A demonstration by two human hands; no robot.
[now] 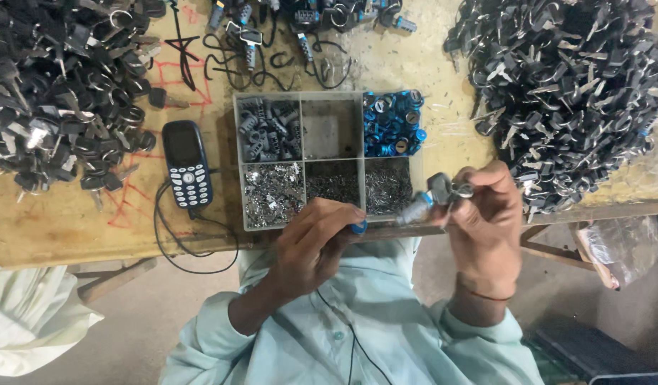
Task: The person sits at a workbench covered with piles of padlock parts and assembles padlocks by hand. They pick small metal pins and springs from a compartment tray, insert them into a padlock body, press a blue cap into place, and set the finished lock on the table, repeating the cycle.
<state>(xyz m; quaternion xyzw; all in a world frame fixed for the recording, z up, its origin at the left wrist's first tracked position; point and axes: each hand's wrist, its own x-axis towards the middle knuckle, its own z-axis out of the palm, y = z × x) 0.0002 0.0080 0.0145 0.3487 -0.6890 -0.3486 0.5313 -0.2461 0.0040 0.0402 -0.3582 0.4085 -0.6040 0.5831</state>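
My right hand [486, 228] holds a small grey lock cylinder [418, 208] with a key head [441, 187] on it, just over the near right corner of a clear compartment tray [303, 161]. Fingers curled, my left hand [316, 246] rests at the tray's near edge and pinches a small blue ring [359, 228]. In the tray lie grey cylinders [268, 128], blue rings [392, 122], shiny metal bits [272, 194] and fine dark pins [386, 187]; one compartment is bare.
Big heaps of black-headed keys lie at the left [58, 93] and right [571, 85] of the wooden bench. A dark keypad phone [188, 164] with a black cable lies left of the tray. Loose lock parts [300, 28] sit at the far edge. A plastic bag [618, 249] hangs at the right.
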